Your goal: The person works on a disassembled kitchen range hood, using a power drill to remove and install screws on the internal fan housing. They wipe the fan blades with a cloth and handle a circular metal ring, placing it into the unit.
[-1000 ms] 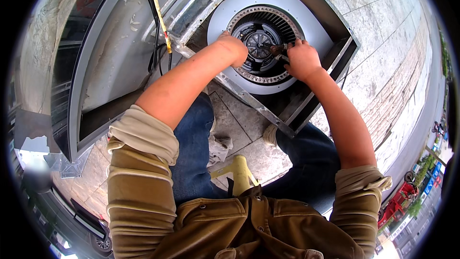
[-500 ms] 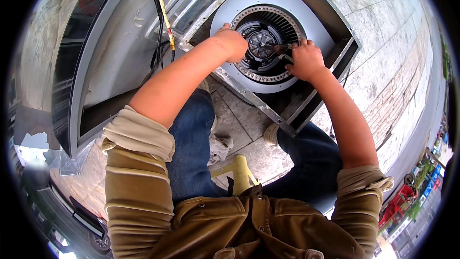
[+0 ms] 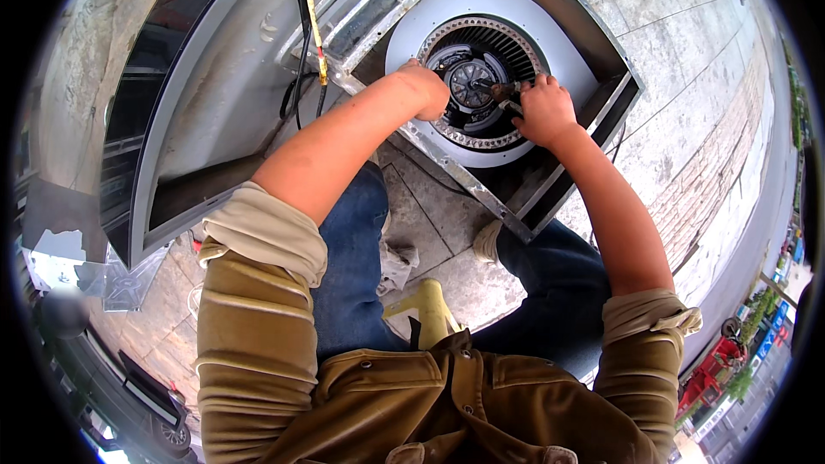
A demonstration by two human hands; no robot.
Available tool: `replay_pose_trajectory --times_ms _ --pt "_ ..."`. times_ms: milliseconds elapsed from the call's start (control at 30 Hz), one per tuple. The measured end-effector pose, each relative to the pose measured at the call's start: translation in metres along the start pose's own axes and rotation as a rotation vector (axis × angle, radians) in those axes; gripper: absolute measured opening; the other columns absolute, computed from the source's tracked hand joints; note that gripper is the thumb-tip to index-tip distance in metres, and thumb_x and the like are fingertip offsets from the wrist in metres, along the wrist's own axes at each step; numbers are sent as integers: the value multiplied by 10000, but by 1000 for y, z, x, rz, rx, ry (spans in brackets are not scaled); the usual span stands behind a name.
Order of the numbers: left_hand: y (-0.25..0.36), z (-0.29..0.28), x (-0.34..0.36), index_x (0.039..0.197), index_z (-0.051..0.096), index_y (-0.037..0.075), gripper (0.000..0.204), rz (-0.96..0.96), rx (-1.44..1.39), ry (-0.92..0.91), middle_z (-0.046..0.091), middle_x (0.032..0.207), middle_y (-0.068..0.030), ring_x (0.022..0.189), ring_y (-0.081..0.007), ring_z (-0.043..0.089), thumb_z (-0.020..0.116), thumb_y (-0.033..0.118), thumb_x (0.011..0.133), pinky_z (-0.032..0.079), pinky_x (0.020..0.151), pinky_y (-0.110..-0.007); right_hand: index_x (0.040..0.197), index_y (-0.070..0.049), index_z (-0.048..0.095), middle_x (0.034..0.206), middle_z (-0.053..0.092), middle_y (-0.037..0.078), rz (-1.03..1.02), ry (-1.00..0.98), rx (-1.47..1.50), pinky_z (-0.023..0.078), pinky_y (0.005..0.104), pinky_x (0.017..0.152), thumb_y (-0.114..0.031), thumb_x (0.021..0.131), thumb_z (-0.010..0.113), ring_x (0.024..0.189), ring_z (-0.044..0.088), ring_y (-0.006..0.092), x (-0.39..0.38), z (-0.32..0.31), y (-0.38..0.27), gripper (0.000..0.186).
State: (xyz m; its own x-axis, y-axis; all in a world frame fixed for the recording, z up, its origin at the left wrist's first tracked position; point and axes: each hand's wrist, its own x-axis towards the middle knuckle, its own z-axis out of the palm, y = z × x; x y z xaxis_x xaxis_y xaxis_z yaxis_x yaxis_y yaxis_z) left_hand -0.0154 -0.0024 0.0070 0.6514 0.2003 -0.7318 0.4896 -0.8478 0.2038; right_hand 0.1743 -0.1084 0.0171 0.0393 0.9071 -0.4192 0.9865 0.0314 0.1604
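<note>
An open metal housing (image 3: 626, 69) holds a grey round plate (image 3: 569, 51) around a fan wheel (image 3: 510, 28) with a dark hub (image 3: 471, 83). My left hand (image 3: 417, 88) is curled over the left side of the wheel's rim, its fingertips partly hidden. At the wheel's right side my right hand (image 3: 541, 110) is closed on a dark-handled tool (image 3: 509, 96), probably pliers, which reaches toward the hub; its tip is too small to make out clearly.
A larger open metal cabinet (image 3: 223, 120) stands at left, with cables (image 3: 314, 34) beside it. A yellow stool (image 3: 430, 314) is between my legs, near a crumpled rag (image 3: 397, 266). Paving (image 3: 662, 77) and a red vehicle (image 3: 713, 374) appear at right.
The housing appears slightly farther right and lower. My left hand rose a little along the rim, then came back down; my right hand keeps its grip on the tool.
</note>
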Motion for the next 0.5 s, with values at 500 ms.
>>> replay_pose_trajectory --times_ms 500 --pt "-2 1 1 1042 658 44 341 -5 -8 2 638 1072 -163 1057 -315 579 500 290 868 258 1062 -477 999 7 598 1017 562 193 -24 49 41 490 402 803 -273 738 696 976 559 323 1 10 3 395"
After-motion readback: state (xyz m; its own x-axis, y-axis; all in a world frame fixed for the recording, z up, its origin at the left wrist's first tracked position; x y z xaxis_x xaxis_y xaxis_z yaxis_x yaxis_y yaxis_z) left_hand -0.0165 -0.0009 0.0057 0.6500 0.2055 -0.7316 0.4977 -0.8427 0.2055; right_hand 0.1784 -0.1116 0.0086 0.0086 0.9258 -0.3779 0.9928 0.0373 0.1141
